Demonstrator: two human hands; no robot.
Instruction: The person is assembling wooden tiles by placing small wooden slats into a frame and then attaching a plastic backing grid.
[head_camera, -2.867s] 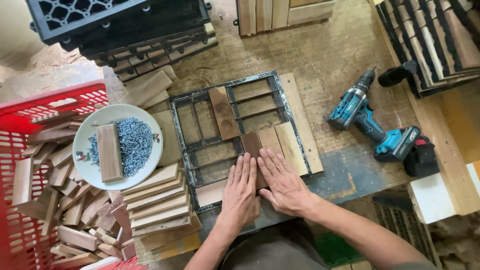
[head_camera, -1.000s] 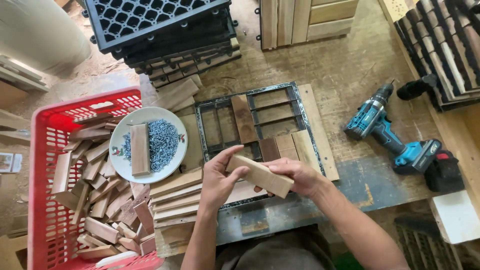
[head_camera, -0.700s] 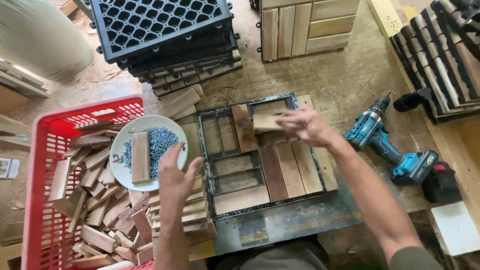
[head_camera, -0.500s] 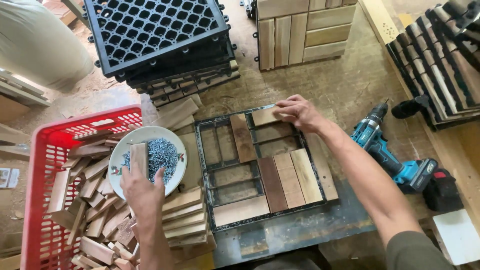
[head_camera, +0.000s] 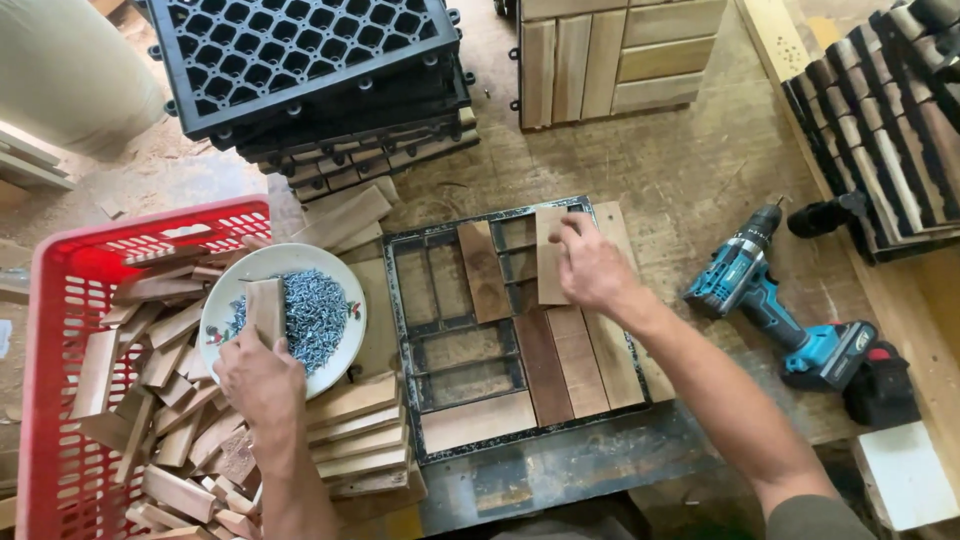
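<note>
Right hand (head_camera: 592, 268) on wood slat (head_camera: 550, 262), seemingly flat in metal frame (head_camera: 398, 330)

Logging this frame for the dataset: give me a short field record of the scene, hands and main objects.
left hand: at the near rim of the white plate, by a wood block lying on it
plate contents: heap of screws
right hand: on a light wood slat at the far end of the metal frame
frame fill: slats fill its right side, left cells open
red crate: left, holds wood offcuts
cordless drill: right of frame, lying untouched
</note>
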